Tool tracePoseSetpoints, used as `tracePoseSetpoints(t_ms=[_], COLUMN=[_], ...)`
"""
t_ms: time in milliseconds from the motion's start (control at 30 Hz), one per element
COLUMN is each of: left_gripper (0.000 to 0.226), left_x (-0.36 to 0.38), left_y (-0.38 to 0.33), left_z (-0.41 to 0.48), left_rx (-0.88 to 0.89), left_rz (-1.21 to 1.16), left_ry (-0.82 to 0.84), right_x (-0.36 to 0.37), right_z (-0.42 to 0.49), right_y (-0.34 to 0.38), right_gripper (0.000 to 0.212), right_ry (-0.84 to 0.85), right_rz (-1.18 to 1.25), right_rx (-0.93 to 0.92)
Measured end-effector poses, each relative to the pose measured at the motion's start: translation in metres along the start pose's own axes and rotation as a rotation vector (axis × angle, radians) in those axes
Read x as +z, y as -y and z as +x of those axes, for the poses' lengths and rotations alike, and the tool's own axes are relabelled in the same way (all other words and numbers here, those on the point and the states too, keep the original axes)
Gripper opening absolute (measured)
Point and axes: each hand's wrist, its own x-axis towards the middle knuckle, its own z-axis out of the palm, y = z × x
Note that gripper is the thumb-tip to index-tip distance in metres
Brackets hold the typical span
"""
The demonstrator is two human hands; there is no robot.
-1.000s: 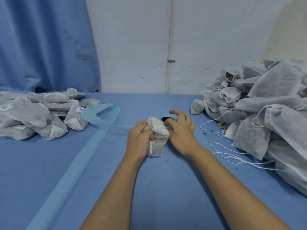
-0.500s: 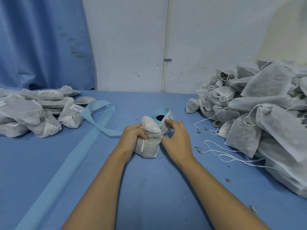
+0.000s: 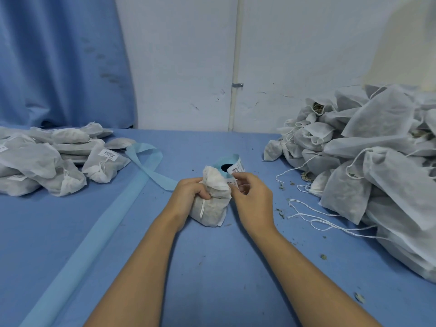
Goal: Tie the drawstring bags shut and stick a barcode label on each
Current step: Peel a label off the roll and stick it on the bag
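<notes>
We have one white cloth bag [image 3: 213, 208] in the middle of the blue table [image 3: 212, 279], close in front of us. Its long axis runs away from us and tilts upward. The flat bottom rests on the table at the near end, and the gathered mouth points up and toward the far wall. Our left hand [image 3: 191, 194] grips the bag around its neck with the fingers curled tight over the bunched cloth. A short white cord [image 3: 202, 207] hangs down the bag's side just below that grip.

Just behind the bag stands a roll of labels [image 3: 224, 164], its dark core hole facing up at us. Our right hand [image 3: 253, 199] has its fingers curled, and its thumb and forefinger pinch a white printed label [image 3: 236, 170] at the edge of the roll, right beside the bag's mouth.

A pale blue backing strip [image 3: 94, 234] leads off to the left, loops once and runs to the near left edge. On the left lies a heap of tied bags [image 3: 47, 161], and several of them carry barcode stickers. On the right is a larger pile of open bags [image 3: 377, 166], with loose strings [image 3: 318, 215] trailing onto the table among bits of dried leaf. At the back there is a blue curtain [image 3: 59, 62] and a white wall [image 3: 184, 55] with a thin pipe [image 3: 236, 55].
</notes>
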Motion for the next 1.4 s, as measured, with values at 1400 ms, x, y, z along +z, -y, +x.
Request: tracePoseSetpoints(t_ms=[1400], left_gripper=[0.018], left_x=[0.02], left_y=[-0.004], left_z=[-0.003], left_rx=[0.199], left_rz=[-0.235], left_ry=[-0.364], right_x=[-0.005], right_z=[-0.001], right_y=[0.025], right_gripper=[0.006], right_ry=[0.23], right_rz=[0.954], right_rx=[0.619])
